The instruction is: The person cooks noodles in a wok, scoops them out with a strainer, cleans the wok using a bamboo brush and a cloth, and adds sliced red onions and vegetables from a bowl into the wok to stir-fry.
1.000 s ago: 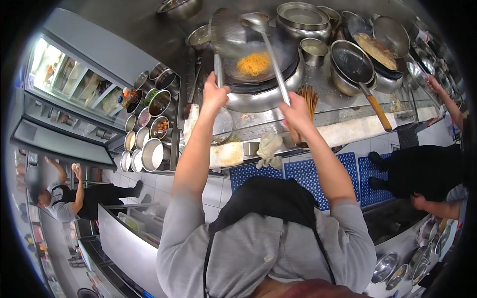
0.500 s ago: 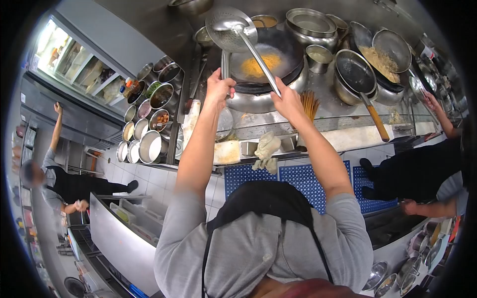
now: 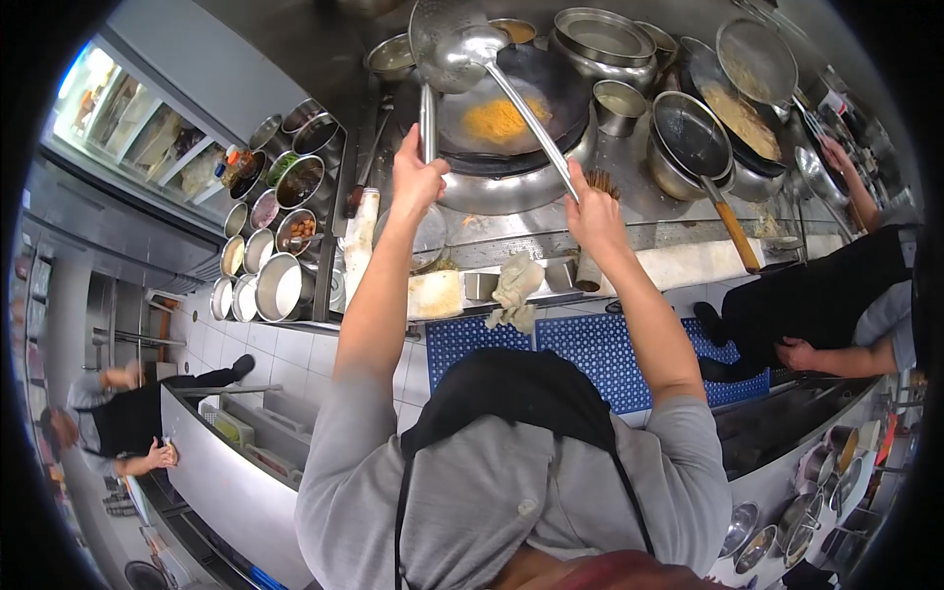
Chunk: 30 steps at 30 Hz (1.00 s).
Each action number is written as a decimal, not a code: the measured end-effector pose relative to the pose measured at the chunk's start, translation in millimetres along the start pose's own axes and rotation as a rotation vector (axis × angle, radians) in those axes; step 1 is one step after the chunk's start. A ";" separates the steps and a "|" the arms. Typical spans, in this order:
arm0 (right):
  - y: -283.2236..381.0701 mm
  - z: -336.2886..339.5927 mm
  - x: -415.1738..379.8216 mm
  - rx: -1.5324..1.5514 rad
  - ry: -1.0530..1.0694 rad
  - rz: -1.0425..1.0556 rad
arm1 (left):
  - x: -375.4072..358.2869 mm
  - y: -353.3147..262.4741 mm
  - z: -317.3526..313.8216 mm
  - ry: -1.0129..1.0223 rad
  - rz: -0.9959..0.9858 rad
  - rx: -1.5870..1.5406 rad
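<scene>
My left hand (image 3: 418, 179) is wrapped round the handle of a perforated skimmer (image 3: 430, 39), which is raised over the left rim of the wok (image 3: 560, 74). In my right hand (image 3: 596, 218) is the long handle of a steel ladle (image 3: 531, 118). The ladle's bowl overlaps the skimmer's face above the wok. Yellow shredded food (image 3: 500, 119) lies in the bottom of the wok, under a haze of steam. A bamboo brush (image 3: 602, 183) stands just behind my right hand, partly hidden by it.
Metal tubs of ingredients (image 3: 295, 231) line the left counter. A wooden-handled pan (image 3: 691, 133) rests on a pot to the right. A crumpled cloth (image 3: 516, 285) hangs at the front edge. One co-worker (image 3: 846, 295) handles a strainer at the right; another person (image 3: 123, 418) stands far left.
The ladle's bowl has come across the skimmer, and both tools sit slightly higher. At the right, a strainer has risen above its wok. The person at left has drawn an arm back from the fridge.
</scene>
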State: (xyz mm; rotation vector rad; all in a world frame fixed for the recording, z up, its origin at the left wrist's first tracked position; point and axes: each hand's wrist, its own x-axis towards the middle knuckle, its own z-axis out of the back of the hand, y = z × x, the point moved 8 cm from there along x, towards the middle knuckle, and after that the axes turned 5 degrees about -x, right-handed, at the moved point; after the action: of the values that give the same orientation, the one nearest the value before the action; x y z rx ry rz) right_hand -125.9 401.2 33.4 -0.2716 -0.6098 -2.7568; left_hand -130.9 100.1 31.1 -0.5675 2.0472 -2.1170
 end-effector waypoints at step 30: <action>-0.1 -49.8 76.0 0.454 0.587 -0.242 | -242.2 89.2 158.9 -0.123 0.544 -0.630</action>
State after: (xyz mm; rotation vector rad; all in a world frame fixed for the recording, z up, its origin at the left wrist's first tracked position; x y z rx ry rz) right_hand -202.9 360.3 7.7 0.7240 -1.1077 -2.6066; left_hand 135.3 33.0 -97.5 -0.1549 2.4224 -1.1111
